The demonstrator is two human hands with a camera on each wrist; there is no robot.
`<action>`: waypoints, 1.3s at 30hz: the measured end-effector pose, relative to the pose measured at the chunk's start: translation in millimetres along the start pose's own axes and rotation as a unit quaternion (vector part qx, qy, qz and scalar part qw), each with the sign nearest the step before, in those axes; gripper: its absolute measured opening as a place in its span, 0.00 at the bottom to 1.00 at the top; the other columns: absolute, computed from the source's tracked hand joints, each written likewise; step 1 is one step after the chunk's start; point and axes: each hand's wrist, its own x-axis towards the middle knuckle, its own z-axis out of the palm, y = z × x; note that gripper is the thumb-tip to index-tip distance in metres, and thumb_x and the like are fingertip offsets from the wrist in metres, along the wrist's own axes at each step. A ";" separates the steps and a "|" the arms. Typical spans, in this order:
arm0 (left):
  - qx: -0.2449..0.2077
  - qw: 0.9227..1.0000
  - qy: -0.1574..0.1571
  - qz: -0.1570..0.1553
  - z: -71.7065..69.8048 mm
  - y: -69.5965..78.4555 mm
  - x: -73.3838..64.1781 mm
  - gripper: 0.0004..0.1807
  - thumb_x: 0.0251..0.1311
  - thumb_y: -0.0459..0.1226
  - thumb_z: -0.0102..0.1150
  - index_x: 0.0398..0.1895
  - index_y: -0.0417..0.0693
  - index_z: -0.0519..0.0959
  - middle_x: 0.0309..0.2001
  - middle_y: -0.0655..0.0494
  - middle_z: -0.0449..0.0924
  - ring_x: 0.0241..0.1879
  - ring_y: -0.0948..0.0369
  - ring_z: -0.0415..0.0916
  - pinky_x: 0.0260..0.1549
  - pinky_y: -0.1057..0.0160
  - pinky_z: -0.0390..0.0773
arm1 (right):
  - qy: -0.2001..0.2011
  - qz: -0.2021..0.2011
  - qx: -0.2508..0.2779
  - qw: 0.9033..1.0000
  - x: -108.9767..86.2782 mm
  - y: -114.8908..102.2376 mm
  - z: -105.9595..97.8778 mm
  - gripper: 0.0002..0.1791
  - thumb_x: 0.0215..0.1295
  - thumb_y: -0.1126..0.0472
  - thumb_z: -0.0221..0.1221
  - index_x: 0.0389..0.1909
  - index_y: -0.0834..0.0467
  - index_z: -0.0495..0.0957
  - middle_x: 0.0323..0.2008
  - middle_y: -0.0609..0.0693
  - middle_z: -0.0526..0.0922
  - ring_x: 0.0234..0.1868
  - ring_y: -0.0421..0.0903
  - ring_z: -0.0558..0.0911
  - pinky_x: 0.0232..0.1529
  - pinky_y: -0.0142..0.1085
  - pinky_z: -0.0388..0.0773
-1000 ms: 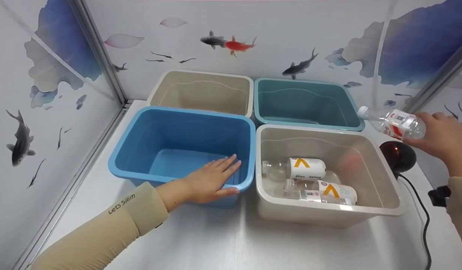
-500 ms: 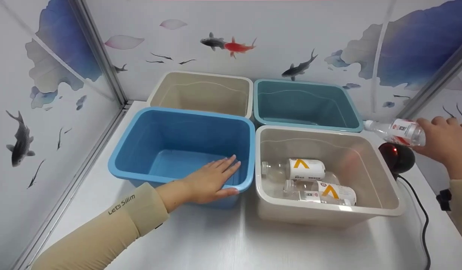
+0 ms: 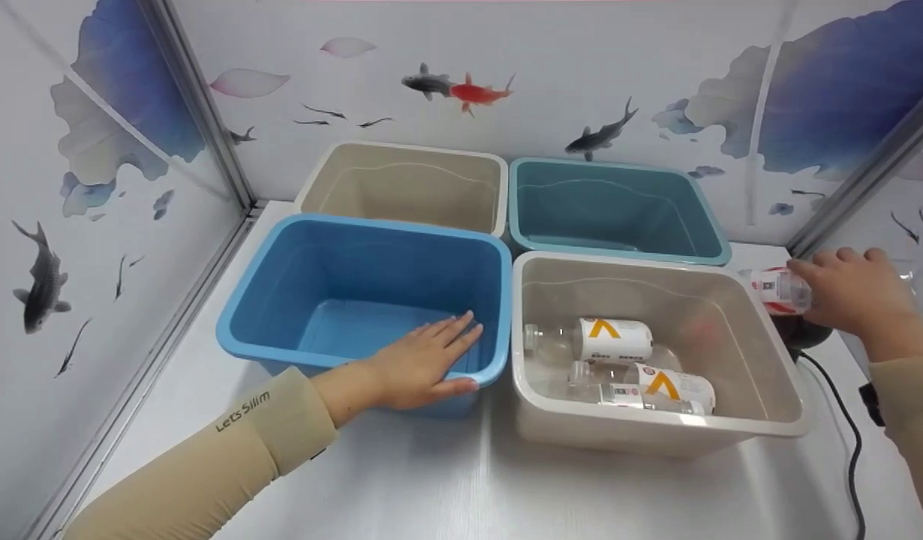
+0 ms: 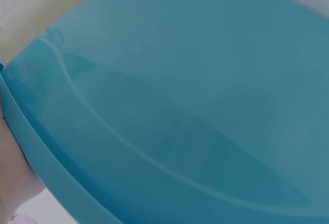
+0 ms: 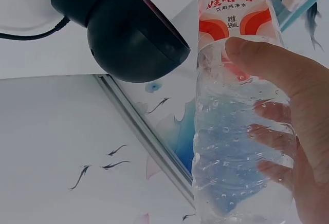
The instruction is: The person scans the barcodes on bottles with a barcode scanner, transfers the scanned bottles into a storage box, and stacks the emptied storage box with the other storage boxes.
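Observation:
My left hand [image 3: 424, 364] lies over the near rim of the blue bin [image 3: 229, 337], fingers straight and reaching inside, thumb along the outside. In the left wrist view the blue bin's wall [image 4: 205, 70] fills most of the picture. My right hand [image 3: 855, 300] grips a clear plastic water bottle [image 3: 780, 291] with a red and white label, held sideways. In the right wrist view, thumb and fingers wrap round the bottle [image 5: 236, 131]. Just beside it stands a black scanner [image 5: 136, 34], mostly hidden by bottle and hand in the head view.
The near right beige bin [image 3: 656, 431] holds several clear bottles, two with an orange mark on a white label [image 3: 615, 339]. Behind stand another beige bin [image 3: 401, 176] and a teal bin [image 3: 611, 199]. A black cable [image 3: 844, 420] runs down the white table's right side.
My right hand has lowered the bottle and brought it left, down in front of the scanner beside the beige bin's right rim. My left hand has stayed in place.

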 end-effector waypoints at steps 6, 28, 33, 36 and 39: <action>0.005 1.000 0.004 0.005 -0.8 0.2 -0.9 0.42 0.65 0.63 0.35 0.75 0.51 0.43 0.76 0.52 0.38 0.74 0.53 0.41 0.70 0.49 0.49 | -0.015 -0.051 0.002 0.999 6.3 -8.9 -0.2 0.33 0.43 0.58 0.68 0.53 0.64 0.73 0.46 0.70 0.76 0.46 0.66 0.74 0.50 0.64 0.65; 0.001 1.000 -0.003 0.003 -0.8 -0.2 -0.5 0.42 0.65 0.63 0.35 0.75 0.51 0.43 0.76 0.52 0.37 0.75 0.53 0.39 0.70 0.49 0.48 | -0.036 -0.106 0.033 0.993 14.8 -16.9 10.2 0.27 0.45 0.62 0.66 0.50 0.62 0.75 0.44 0.66 0.78 0.47 0.66 0.73 0.54 0.69 0.59; 0.001 1.000 -0.002 0.002 -1.0 0.0 -0.3 0.42 0.65 0.63 0.35 0.75 0.52 0.43 0.76 0.53 0.37 0.75 0.53 0.39 0.70 0.49 0.48 | -0.034 -0.106 0.033 0.993 15.7 -17.1 8.5 0.29 0.42 0.63 0.68 0.50 0.62 0.75 0.44 0.66 0.79 0.47 0.65 0.74 0.54 0.68 0.59; 0.003 1.000 0.000 0.003 -1.4 0.3 -0.2 0.42 0.65 0.63 0.35 0.75 0.51 0.43 0.76 0.52 0.38 0.75 0.53 0.40 0.70 0.49 0.48 | -0.027 -0.107 0.031 0.993 16.1 -15.5 6.9 0.28 0.43 0.63 0.67 0.50 0.63 0.75 0.43 0.66 0.79 0.46 0.65 0.74 0.53 0.68 0.60; 0.003 1.000 0.000 0.003 -1.7 0.3 -0.4 0.42 0.65 0.62 0.35 0.74 0.49 0.44 0.76 0.52 0.38 0.74 0.52 0.40 0.70 0.49 0.49 | -0.017 -0.106 0.027 0.994 16.4 -12.9 3.8 0.30 0.42 0.62 0.67 0.51 0.64 0.74 0.44 0.67 0.78 0.47 0.65 0.74 0.54 0.67 0.60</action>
